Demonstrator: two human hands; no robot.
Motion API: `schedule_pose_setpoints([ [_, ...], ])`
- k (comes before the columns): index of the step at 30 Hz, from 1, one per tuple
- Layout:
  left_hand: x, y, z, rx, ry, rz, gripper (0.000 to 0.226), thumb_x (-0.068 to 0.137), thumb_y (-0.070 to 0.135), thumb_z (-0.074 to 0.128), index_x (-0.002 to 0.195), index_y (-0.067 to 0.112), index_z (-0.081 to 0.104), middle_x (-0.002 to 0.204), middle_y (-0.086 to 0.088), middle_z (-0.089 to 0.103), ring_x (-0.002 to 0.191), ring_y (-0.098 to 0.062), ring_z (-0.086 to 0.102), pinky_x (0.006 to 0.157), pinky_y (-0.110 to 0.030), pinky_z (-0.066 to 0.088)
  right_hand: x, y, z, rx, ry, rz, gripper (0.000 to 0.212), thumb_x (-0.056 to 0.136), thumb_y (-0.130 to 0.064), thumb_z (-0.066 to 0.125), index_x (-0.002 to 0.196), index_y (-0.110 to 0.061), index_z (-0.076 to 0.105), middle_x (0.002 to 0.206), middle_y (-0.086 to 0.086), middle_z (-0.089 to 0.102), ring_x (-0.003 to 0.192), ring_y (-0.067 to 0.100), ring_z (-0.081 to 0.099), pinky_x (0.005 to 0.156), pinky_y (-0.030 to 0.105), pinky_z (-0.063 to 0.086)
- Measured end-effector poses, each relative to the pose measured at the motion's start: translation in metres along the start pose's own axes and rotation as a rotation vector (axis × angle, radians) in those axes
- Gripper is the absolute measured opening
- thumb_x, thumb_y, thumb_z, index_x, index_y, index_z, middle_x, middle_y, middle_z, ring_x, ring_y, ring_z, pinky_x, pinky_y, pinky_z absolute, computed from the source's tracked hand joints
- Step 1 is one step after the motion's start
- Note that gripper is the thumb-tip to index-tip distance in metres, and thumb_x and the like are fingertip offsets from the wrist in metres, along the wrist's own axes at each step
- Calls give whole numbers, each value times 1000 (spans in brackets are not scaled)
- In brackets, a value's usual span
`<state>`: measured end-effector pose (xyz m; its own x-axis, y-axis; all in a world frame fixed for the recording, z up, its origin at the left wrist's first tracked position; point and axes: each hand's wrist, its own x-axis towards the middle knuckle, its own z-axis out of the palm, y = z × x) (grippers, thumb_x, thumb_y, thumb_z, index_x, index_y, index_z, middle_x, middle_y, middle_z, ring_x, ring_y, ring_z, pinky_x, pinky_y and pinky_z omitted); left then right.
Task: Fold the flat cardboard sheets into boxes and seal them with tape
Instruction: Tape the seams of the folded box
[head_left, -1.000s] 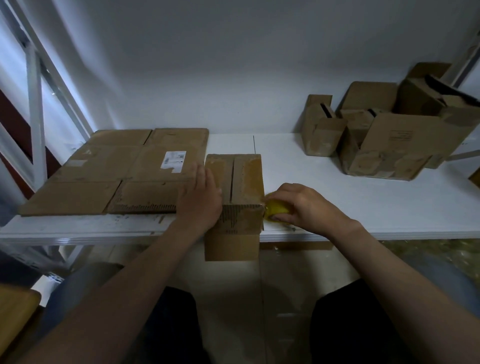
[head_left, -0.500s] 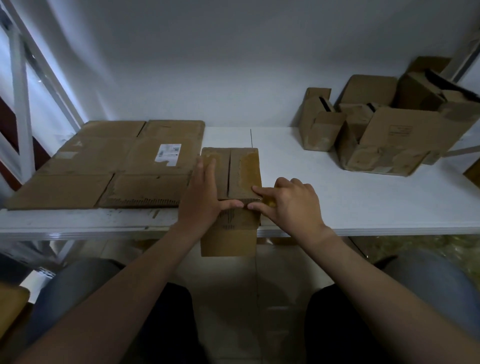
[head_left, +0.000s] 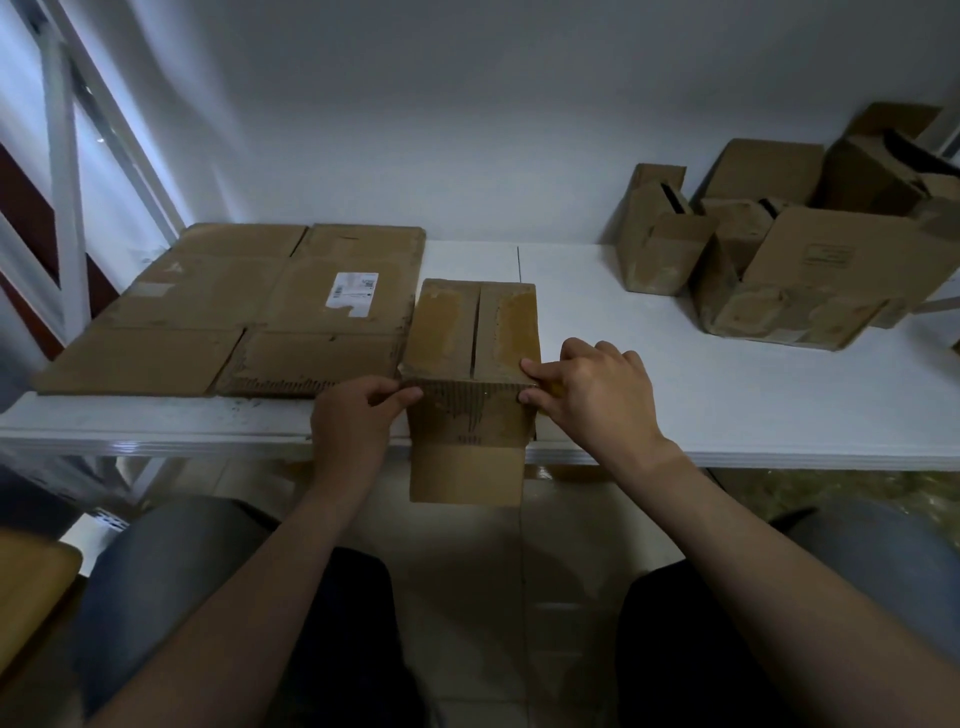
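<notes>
**Both hands pinch the box's near corners**

The small brown cardboard box (head_left: 475, 332) sits at the near edge of the white worktop (head_left: 727, 405). Its two top flaps are folded shut with a slit between them, and a front flap hangs down past the edge. The left hand (head_left: 353, 421) pinches the near left corner, its fingers (head_left: 400, 397) curled against the thumb. The right hand (head_left: 597, 395) pinches the near right corner, forefinger on top and thumb on the front face. A bit of yellow shows under its palm, too hidden to name. Flat brown cardboard sheets (head_left: 234, 306) lie at ten o'clock from the box, and a heap of folded brown boxes (head_left: 810, 270) stands at two o'clock
</notes>
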<state>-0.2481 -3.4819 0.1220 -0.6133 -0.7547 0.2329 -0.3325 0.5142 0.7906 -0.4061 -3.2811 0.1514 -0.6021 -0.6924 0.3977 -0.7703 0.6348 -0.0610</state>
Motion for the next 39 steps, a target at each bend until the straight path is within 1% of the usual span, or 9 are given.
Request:
schedule_pose_setpoints([
  [3,-10,3,5,-2,87,2,11,90,31,74,95,22,78,77,25,62,77,8,59,73,-21,47,0,-2,-1,-20,-2,-1,35,91,-55,66,122,-39,72,92,-1,66,88,28,63,72,37,42],
  [10,-21,11,11,-17,184,-29,12,91,27,74,93,17,78,73,23,59,73,6,57,82,-36,55,-1,-7,-1,-57,17,-8,31,91,-51,68,115,-34,75,89,2,66,85,30,63,72,38,44],
  [13,-24,12,12,6,202,-28,13,91,30,73,90,18,77,69,24,56,73,-4,60,81,-41,55,-1,-7,-1,-50,30,-8,31,91,-51,68,116,-34,75,89,1,66,85,29,64,71,36,42],
  [19,-24,11,14,-12,223,-45,12,90,30,74,85,20,77,66,22,59,68,4,58,72,-31,53,0,-7,0,-22,29,-8,36,93,-54,64,122,-34,72,97,0,68,92,27,65,76,35,43],
  [24,-19,6,17,-73,170,-68,9,91,32,73,92,24,77,76,18,65,78,-4,63,70,-24,49,1,-8,0,-19,34,-30,34,93,-53,65,119,-33,74,96,0,69,91,27,66,77,35,44],
  [26,-15,2,20,-64,137,-44,12,93,35,70,92,24,73,87,9,67,87,-12,62,76,-28,50,2,-8,-1,-18,39,-49,33,93,-52,66,117,-32,75,93,1,68,88,27,67,75,35,45],
  [28,-9,1,22,-39,85,-25,20,97,37,62,92,19,65,94,1,62,88,-14,57,71,-22,42,2,-9,0,-19,34,-62,32,93,-51,66,115,-31,75,92,1,68,86,27,67,73,34,43],
  [34,12,6,17,89,1,-18,33,103,46,45,89,18,53,88,-1,54,82,-17,53,63,-26,33,3,-10,0,-44,19,-100,33,94,-52,63,117,-30,74,90,2,65,82,25,66,69,30,38],
  [39,17,30,19,191,3,-22,28,106,32,41,125,12,47,119,-8,53,108,-28,55,82,-37,41,6,-9,-1,1,-93,-135,54,91,-60,61,137,-31,62,101,5,64,90,25,62,74,35,49],
])
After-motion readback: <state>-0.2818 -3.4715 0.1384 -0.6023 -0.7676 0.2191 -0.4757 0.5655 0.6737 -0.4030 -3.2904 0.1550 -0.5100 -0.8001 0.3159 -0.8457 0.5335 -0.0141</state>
